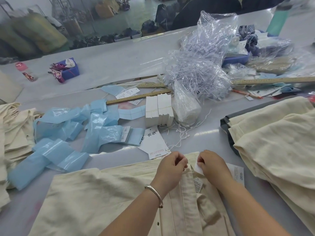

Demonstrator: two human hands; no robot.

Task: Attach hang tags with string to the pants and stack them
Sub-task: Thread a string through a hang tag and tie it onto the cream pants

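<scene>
Cream pants [102, 198] lie flat on the table in front of me, waistband toward the far edge. My left hand [171, 165] is curled at the waistband and pinches something small; the string itself is too thin to make out. My right hand [212, 165] pinches a small white hang tag [198, 168] just above the waistband. A second tag [237, 173] lies under my right wrist. Loose white strings [180, 133] lie beyond the pants, beside a large white tag [154, 143] with handwriting. A block of white tags [158, 110] stands behind that.
A pile of cream pants [276, 142] fills the right side, another [12, 130] the left edge. Blue plastic bags [71, 132] are scattered at left. Clear bags of plastic fasteners [199, 72], wooden rulers [136, 98] and a purple box [70, 69] lie farther back.
</scene>
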